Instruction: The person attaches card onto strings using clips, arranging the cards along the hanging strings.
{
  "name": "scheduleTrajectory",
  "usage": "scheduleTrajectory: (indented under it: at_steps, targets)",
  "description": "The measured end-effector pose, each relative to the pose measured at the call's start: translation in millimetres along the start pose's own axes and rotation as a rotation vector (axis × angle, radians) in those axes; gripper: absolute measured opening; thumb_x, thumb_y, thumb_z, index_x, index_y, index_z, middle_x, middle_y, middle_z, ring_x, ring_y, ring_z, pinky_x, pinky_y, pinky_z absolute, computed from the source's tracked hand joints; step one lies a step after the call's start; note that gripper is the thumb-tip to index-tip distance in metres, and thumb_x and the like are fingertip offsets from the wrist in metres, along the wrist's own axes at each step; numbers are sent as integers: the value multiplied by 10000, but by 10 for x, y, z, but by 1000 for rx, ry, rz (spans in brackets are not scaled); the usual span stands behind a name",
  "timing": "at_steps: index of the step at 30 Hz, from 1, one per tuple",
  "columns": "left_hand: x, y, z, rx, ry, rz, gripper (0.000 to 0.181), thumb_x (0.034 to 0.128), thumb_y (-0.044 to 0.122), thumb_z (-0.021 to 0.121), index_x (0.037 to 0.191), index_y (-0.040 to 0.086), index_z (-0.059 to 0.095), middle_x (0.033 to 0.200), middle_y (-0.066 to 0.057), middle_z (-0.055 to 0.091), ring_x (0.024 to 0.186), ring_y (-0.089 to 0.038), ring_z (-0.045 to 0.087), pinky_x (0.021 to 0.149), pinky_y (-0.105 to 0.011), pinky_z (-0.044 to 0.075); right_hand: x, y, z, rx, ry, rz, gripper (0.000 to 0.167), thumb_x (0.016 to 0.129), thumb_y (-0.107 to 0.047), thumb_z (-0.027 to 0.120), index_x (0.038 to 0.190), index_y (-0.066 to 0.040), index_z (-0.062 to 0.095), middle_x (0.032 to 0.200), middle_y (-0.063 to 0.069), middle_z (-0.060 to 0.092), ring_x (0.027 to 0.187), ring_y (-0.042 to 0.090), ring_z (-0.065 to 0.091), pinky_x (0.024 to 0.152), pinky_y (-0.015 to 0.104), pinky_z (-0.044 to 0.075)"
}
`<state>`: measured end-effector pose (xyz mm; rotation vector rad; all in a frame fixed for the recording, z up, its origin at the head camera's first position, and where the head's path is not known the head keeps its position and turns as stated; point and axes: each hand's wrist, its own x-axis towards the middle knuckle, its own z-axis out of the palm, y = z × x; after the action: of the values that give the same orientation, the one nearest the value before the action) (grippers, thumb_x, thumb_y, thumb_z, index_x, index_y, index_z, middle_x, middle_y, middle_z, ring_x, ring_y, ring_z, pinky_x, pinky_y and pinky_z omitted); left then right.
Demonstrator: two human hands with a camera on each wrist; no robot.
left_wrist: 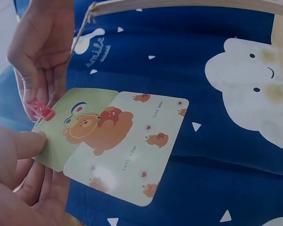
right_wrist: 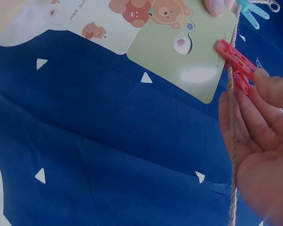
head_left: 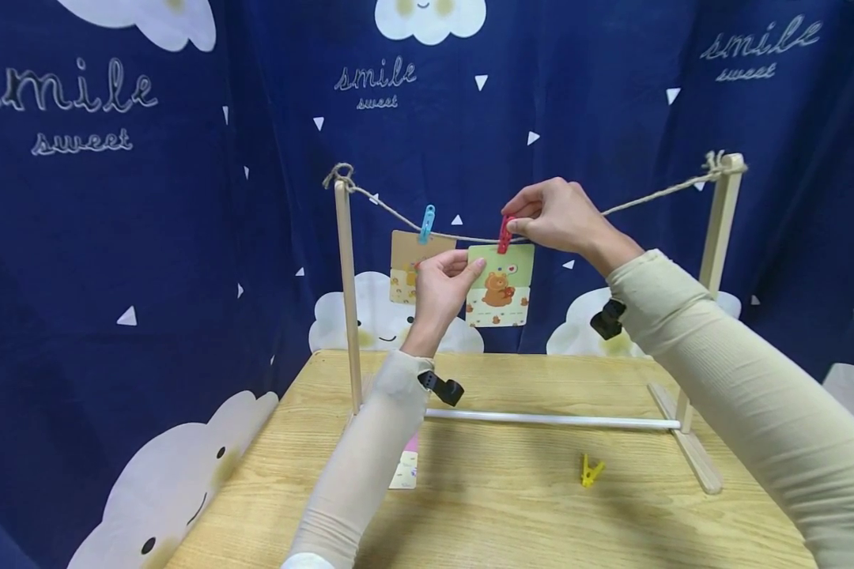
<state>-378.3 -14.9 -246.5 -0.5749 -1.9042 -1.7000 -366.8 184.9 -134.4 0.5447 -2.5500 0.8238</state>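
My left hand (head_left: 444,288) pinches the upper left edge of a green and white bear card (head_left: 498,292) between thumb and fingers. Against the card's top edge, at the twine (right_wrist: 233,141), sits a red clothespin (right_wrist: 237,63). My right hand (head_left: 558,213) holds that clothespin by its handle end, and its jaws lie over the twine and the card edge in the right wrist view. To the left, a blue clothespin (head_left: 428,224) holds an orange-brown card (head_left: 402,257) on the same twine, partly hidden behind my left hand.
The twine runs between two wooden posts (head_left: 347,300), joined low down by a white rod (head_left: 555,420). On the wooden table (head_left: 512,514) lie a yellow clothespin (head_left: 591,471) and a pink and cream card (head_left: 404,472), partly covered by my left forearm. A blue curtain (head_left: 583,95) hangs behind.
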Motion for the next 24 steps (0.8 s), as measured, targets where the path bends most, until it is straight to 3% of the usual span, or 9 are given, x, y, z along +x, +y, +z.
scheduleTrajectory:
  at_steps: [14,24]
  targets:
    - [-38,3,-115,-17,107,51,154,917,158,796,1057,95,800,972,-38,794,840,-140,723,732,-252,562,-1,8,-17,0,-4,7,307,995,-266,678,1245,-95,727,1145,102,761,1048,265,681,969,481,541]
    - [-82,11,-167,-54,83,33,149,916,137,798,1054,79,799,959,-67,782,850,-151,712,755,-255,559,4,27,-6,-16,1,3,317,987,-293,691,1237,-101,732,1126,88,770,1033,253,688,940,463,540]
